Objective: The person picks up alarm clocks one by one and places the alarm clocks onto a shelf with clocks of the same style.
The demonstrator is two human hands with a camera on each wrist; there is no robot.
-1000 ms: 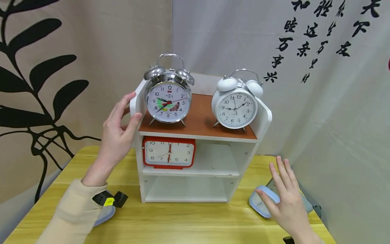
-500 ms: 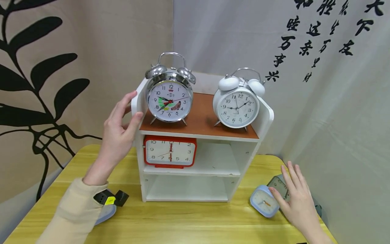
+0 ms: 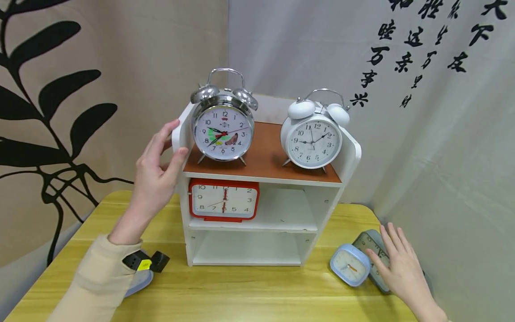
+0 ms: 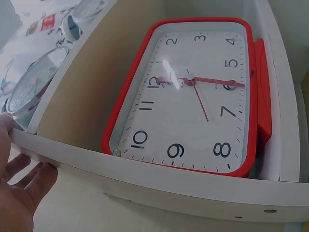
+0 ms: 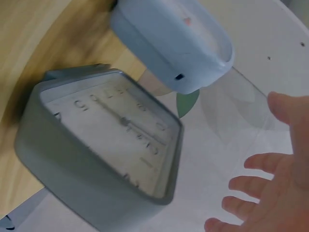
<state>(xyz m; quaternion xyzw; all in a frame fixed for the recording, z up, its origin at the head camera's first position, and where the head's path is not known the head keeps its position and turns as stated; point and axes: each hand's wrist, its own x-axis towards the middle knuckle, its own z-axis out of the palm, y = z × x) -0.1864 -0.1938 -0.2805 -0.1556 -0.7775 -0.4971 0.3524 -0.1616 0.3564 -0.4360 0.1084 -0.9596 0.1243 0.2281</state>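
My left hand (image 3: 157,179) holds the left side panel of a small white shelf unit (image 3: 257,248), thumb at the front edge and fingers on the outer side. A silver twin-bell alarm clock (image 3: 223,134) and a white twin-bell alarm clock (image 3: 313,144) stand on its brown top. On the middle shelf, at the left, sits a red rectangular clock (image 4: 188,96). My right hand (image 3: 402,266), fingers spread and holding nothing, is at the table's right, overlapping a grey-green square clock (image 5: 111,130) in the head view. A light blue clock (image 3: 350,264) lies beside that clock.
A wooden table (image 3: 249,295) bears everything. Partly hidden under my left forearm is a light blue object (image 3: 139,282). Behind the table hang a curtain (image 3: 169,49) with a black leaf print and another with dark characters.
My right hand has moved right and slightly down, uncovering more of the light blue and grey-green clocks. The left hand has stayed at the shelf unit's side panel.
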